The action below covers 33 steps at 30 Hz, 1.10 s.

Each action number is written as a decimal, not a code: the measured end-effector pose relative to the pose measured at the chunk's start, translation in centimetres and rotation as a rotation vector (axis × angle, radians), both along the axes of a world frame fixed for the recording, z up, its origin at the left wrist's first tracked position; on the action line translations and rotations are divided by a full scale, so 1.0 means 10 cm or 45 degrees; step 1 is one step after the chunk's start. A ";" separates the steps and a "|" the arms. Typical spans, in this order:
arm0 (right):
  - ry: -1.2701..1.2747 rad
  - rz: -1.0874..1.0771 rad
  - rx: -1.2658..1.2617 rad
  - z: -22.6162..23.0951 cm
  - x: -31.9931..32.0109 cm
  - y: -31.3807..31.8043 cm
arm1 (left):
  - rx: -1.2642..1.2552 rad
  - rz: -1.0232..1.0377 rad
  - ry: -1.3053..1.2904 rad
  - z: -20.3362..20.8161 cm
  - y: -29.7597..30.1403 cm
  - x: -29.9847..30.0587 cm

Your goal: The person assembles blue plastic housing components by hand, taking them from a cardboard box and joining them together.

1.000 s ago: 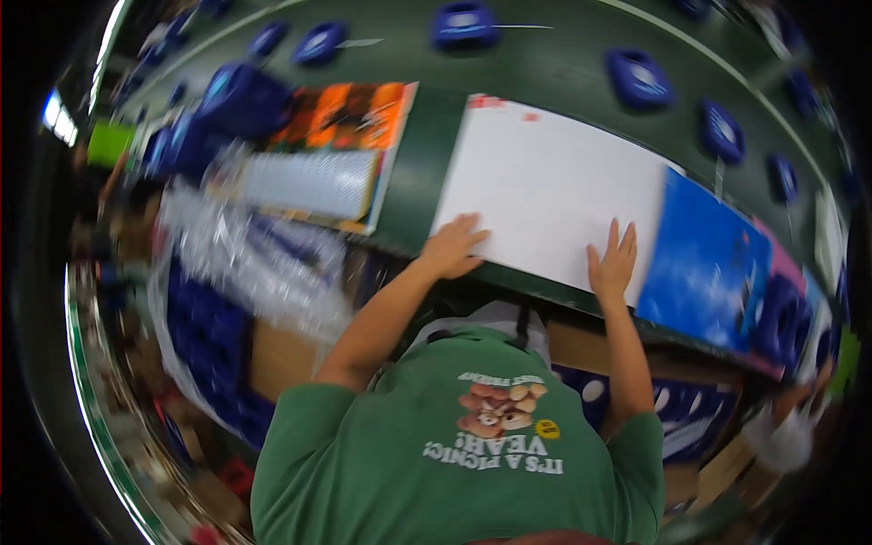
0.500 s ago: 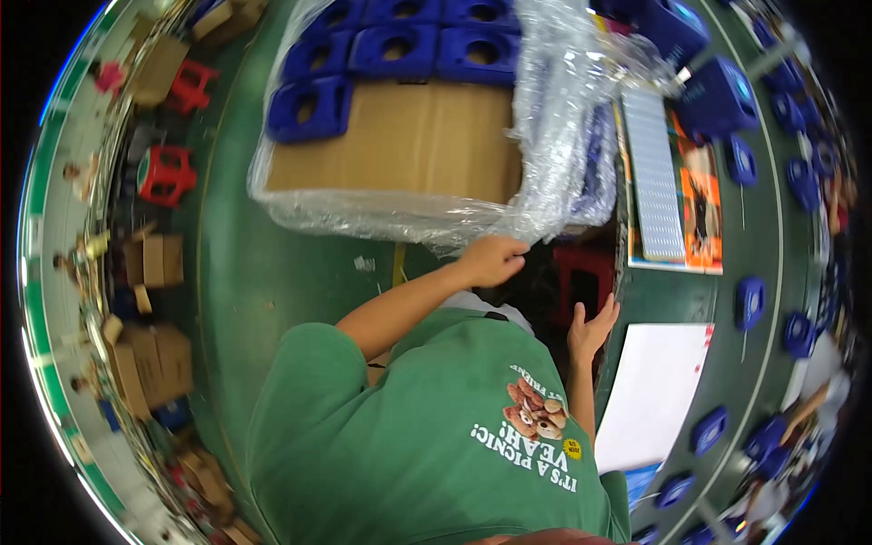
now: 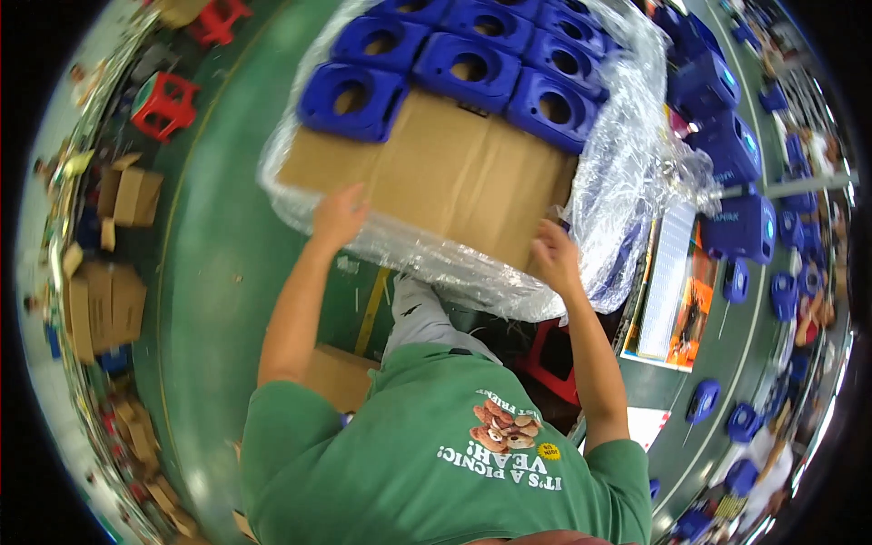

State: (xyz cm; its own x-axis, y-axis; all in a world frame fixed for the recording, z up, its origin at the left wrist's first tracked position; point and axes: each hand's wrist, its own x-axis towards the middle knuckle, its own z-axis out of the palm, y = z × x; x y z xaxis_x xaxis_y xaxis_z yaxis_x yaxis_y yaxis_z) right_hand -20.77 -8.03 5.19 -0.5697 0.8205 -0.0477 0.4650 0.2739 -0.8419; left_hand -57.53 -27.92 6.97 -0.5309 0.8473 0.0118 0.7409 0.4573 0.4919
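A brown cardboard sheet [image 3: 454,168] lies before me on a stack wrapped in clear plastic film [image 3: 454,263]. Blue plastic parts with round holes [image 3: 465,69] sit in rows over its far portion. At the sheet's near left edge is my left hand [image 3: 340,218], its fingers bent over the cardboard and slightly smeared. My right hand [image 3: 556,256] has its fingers curled at the near right corner, beside the bunched film. The undersides of both grips are hidden.
A red stool [image 3: 552,363] stands below the stack's near right corner. To the right, a green workbench carries a white ribbed panel [image 3: 668,282] and blue housings [image 3: 740,222]. An open cardboard box [image 3: 336,377] is on the floor by my left side.
My left hand has moved left and up to the cardboard. My right hand has come from beside the bench to the sheet's right corner. The view has turned, so the stack appears tilted.
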 end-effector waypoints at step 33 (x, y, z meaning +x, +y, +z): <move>-0.436 -1.540 -0.245 -0.96 0.04 0.50 | -0.954 -0.841 0.400 -0.39 1.48 -2.10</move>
